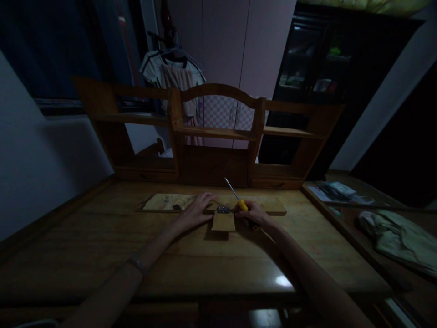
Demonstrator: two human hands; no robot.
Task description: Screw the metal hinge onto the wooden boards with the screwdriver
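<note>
A long wooden board [249, 201] lies across the desk in front of me. At its near edge a metal hinge [223, 209] sits where a small wooden piece [223, 222] meets the board and juts toward me. My left hand [200, 208] rests on the board just left of the hinge, its fingers stretched out. In my right hand [252, 214] is a screwdriver [242, 205] with a yellow handle, its metal shaft pointing up and away to the left. The fingertips of that hand are close to the hinge's right side.
The wooden desk [153, 255] carries a shelf unit [215, 132] at its back. On the right, a lower surface holds a pale cloth [399, 237] and a plastic packet [341, 189]. Clothes [177, 75] hang behind the shelves, before a pale wardrobe [225, 45].
</note>
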